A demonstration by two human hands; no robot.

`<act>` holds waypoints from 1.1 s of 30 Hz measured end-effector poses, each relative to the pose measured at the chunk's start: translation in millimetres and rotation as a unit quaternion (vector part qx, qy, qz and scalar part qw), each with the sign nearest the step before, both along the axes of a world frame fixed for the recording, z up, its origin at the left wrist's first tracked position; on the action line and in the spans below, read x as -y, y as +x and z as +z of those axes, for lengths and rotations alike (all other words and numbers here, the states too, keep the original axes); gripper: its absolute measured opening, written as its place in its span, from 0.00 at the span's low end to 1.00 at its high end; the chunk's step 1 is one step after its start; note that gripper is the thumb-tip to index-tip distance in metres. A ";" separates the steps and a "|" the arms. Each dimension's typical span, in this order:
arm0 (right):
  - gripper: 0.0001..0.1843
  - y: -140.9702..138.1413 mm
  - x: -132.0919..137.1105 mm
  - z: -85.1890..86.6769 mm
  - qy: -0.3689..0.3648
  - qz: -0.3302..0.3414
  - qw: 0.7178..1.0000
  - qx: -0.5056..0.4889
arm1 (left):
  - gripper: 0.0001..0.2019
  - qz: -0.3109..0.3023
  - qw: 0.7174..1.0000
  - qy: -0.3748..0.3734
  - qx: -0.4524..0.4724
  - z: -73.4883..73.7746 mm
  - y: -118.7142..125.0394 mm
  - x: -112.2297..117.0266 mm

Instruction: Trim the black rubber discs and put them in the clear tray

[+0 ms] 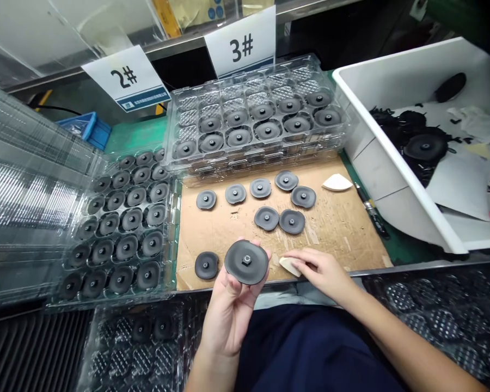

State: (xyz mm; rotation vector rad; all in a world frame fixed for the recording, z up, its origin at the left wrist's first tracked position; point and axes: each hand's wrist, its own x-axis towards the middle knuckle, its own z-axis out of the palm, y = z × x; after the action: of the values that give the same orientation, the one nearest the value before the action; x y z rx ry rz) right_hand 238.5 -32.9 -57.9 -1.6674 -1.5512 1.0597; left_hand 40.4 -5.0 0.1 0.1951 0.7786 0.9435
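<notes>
My left hand (228,310) holds up a round grey rubber disc (246,262) with a metal nut at its centre, fingers curled round its rim. My right hand (318,269) rests on the brown cardboard mat (343,228) just to the right, fingers pinched on a small pale wedge-shaped pad (289,265). Several more grey discs (267,218) lie loose on the mat, one (206,265) close to my left hand. A second pale wedge (337,183) lies at the mat's far right.
A clear blister tray (118,228) full of discs sits left, another partly filled tray (257,122) behind under signs "2#" and "3#". A white bin (396,179) of black parts stands right, a black pen (371,211) beside it. More trays lie at the near edge.
</notes>
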 end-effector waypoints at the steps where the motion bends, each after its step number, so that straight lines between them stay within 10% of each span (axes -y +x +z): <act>1: 0.13 -1.0 -3.2 9.1 0.006 -0.010 1.000 -0.005 | 0.26 -0.009 1.000 0.000 -0.004 0.4 3.4 0.5; 5: 0.14 -20.4 -20.0 71.1 0.154 -0.055 0.986 -0.039 | 0.28 -0.035 0.998 0.032 -0.035 2.4 15.3 2.3; 9: 0.15 -39.7 -20.1 105.5 0.247 0.060 0.967 -0.038 | 0.30 -0.056 0.993 0.012 -0.101 0.5 13.7 3.3; 13: 0.13 -39.0 -22.4 104.2 0.115 0.164 0.979 -0.048 | 0.31 -0.043 0.989 0.008 -0.139 -5.0 11.5 4.8; 18: 0.15 -40.5 -25.3 102.1 0.250 0.081 0.965 -0.019 | 0.26 -0.071 0.992 0.019 -0.101 2.0 13.9 6.4; 24: 0.12 -20.3 -3.5 107.3 0.146 0.125 0.981 0.004 | 0.26 -0.100 0.993 0.021 -0.055 5.7 4.3 5.8; 33: 0.15 -25.8 -41.8 73.3 0.230 0.070 0.971 0.017 | 0.27 -0.087 0.996 0.025 0.011 8.5 -15.5 7.9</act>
State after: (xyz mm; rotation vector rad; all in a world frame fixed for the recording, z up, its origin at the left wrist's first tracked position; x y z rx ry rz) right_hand 212.7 9.0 15.4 -1.2779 -1.7936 0.6696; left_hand 25.0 -12.9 8.6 0.2916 0.7057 0.7994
